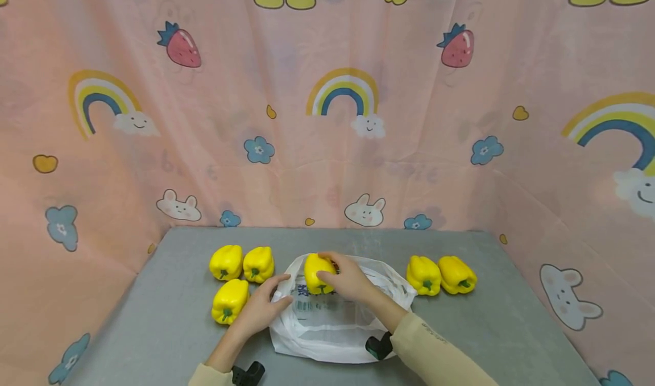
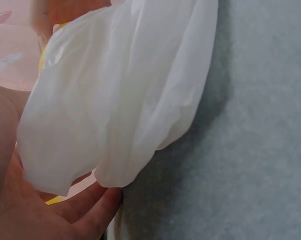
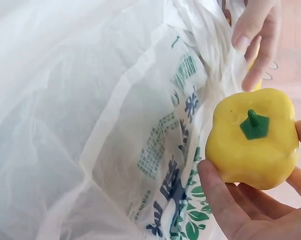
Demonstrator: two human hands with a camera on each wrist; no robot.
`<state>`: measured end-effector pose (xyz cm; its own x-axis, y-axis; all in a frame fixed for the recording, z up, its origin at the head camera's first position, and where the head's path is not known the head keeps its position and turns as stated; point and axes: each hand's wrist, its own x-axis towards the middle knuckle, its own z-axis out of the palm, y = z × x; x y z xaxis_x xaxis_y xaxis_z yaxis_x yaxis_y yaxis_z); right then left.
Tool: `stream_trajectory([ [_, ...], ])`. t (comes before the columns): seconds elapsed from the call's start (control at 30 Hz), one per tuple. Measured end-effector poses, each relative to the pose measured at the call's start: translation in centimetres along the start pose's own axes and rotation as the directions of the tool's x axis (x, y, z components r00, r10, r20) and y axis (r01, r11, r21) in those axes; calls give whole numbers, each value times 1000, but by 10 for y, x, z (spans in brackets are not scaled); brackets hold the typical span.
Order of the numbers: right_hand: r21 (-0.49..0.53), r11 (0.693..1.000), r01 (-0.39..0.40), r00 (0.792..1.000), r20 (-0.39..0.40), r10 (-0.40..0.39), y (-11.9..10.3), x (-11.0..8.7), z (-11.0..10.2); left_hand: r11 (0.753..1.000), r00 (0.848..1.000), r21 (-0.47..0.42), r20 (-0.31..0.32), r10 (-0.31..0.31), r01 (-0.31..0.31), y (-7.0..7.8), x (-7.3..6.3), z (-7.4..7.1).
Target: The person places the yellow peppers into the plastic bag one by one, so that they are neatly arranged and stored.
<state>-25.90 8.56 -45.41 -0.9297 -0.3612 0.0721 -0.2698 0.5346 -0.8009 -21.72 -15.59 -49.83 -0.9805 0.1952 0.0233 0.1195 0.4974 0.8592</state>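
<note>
My right hand (image 1: 352, 279) grips a yellow bell pepper (image 3: 254, 145) with a green stem, thumb on one side and fingers on the other. In the head view the pepper is over the far part of a white plastic bag (image 1: 327, 343), whose mouth is spread wide. Green and dark blue print shows on the bag in the right wrist view. My left hand (image 1: 261, 308) is at the bag's left edge, thumb and fingers apart and loosely bent. In the left wrist view, a white flap of the bag hangs in front of that hand and hides part of its fingers.
Left of the bag are three yellow bell peppers (image 1: 230, 302), one close beside my left hand. Two more peppers (image 1: 423, 275) sit to the bag's right. All rest on a grey table (image 1: 512, 335), with a pink patterned cloth (image 1: 317, 170) behind it.
</note>
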Motion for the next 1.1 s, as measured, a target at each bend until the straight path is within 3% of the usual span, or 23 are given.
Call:
stream_trajectory([
  [0.6,-17,1000,-8,998,64,9,3,13,22,1000,1000,-6,11,8,-8,1,0,-1],
  [1.1,-13,1000,1,997,82,0,2,11,19,1000,1000,-3,12,2,-2,3,-1,0],
])
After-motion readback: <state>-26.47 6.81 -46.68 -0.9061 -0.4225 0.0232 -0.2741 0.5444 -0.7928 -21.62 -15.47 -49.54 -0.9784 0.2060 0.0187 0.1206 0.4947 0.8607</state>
